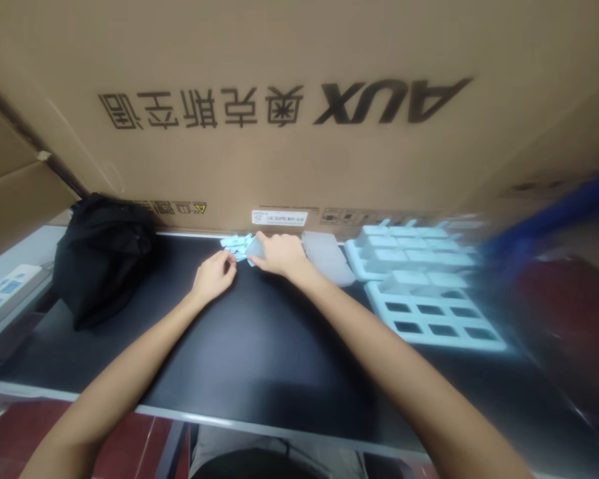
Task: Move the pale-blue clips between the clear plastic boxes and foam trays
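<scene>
My right hand [278, 254] is closed on a small pale blue-grey piece [255, 248], pinched between thumb and fingers at the far side of the table. Under and beside it lies a small heap of light blue plastic pieces [235, 242], partly covered by the fingers. My left hand [214, 275] touches the near left side of this heap, its thumb and fingertips pinched together. Whether something is between them cannot be made out. Just right of my right hand rests a stack of translucent greyish sheets or bags [328, 258].
Light blue moulds with box-shaped cups [397, 258] stand at the right, beside a frame with rectangular holes [436, 320]. A black cloth bag [102, 259] sits on the left of the black table [249, 359]. A large cardboard box [279, 159] walls off the back.
</scene>
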